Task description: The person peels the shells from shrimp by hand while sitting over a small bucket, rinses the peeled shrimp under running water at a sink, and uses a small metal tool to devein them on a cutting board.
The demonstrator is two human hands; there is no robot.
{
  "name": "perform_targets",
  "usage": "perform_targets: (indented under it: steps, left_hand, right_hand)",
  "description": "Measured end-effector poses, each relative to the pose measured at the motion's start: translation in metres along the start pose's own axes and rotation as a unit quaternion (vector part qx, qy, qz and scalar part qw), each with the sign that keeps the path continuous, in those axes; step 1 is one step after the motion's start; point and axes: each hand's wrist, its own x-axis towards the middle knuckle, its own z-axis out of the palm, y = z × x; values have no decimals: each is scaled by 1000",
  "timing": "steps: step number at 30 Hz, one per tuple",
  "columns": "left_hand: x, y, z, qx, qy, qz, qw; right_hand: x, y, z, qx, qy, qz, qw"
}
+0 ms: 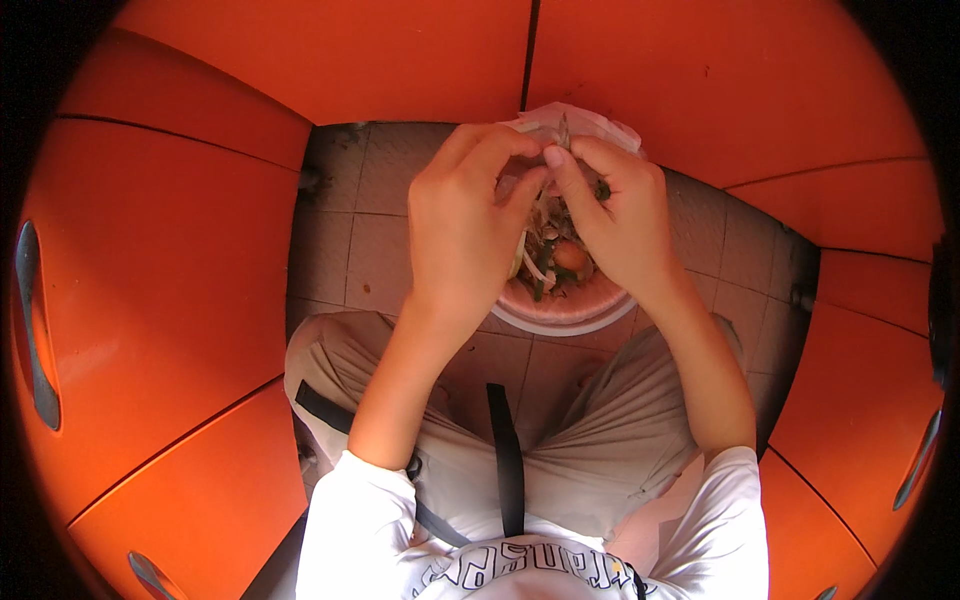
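Between the thumb and forefinger of my right hand (626, 206) is a small, greyish, pointed thing (564, 129), possibly a shrimp; its tip sticks up past the fingers. My left hand (465, 199) is curled close beside it, fingertips almost against the right thumb. Whether the left fingers grip part of it is hidden. Directly below both hands stands a round bin with a pale rim (566, 328), lined with a pinkish plastic bag (607, 129). Food scraps fill the visible part: pale shells or peelings (551, 217), green leafy bits (538, 291) and a rounded orange-brown piece (570, 256), perhaps eggshell.
Orange cabinet fronts (172, 210) enclose me on the left, ahead and on the right (862, 330). Dark handles (36, 322) stick out on the left. Under the bin lie brownish floor tiles (390, 247). My bent knees (337, 337) flank the bin; a black strap (506, 457) hangs between them.
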Motion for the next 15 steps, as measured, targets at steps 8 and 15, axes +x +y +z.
perform_targets:
  steps: [8,15]
  left_hand:
    - [-2,-2,0,37,-4,21,999]
    - [-4,-6,3,45,15,53,997]
  right_hand:
    - [-6,-7,8,-48,45,-47,997]
    - [-7,-6,11,-57,52,-37,996]
